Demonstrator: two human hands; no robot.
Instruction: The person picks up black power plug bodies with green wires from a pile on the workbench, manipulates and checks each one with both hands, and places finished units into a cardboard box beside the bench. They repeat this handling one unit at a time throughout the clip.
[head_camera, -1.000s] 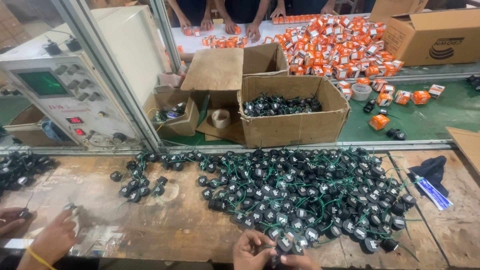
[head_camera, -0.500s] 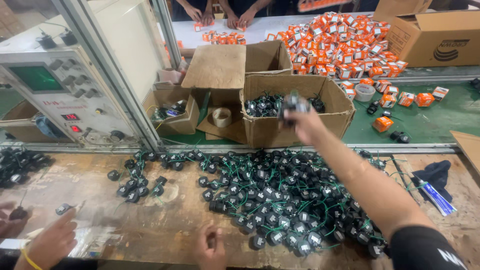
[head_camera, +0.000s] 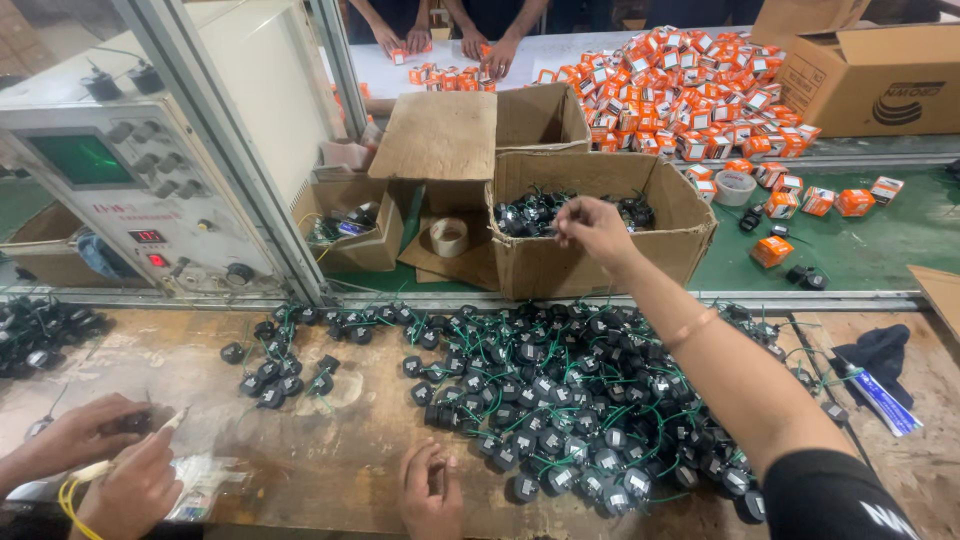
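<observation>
My right hand (head_camera: 595, 228) reaches out over an open cardboard box (head_camera: 600, 265) that holds small black parts with green wires (head_camera: 530, 212). Its fingers are loosely curled and I see nothing in them. Near the bench's front edge my left hand (head_camera: 430, 490) rests on the worn wooden bench (head_camera: 330, 450), fingers loose, holding nothing. It lies just left of a big heap of the same black wired parts (head_camera: 570, 400) spread across the bench.
Another person's two hands (head_camera: 100, 460) work at the bottom left with a small tool. A grey test instrument (head_camera: 120, 190) stands on the left. Smaller boxes and a tape roll (head_camera: 450, 237) sit behind. Orange cartons (head_camera: 690, 100) cover the far table, where other people's hands (head_camera: 450, 40) work.
My hands were together at the front edge a second ago. My right hand then carried a black part out to the box and now hangs lower over it without the part.
</observation>
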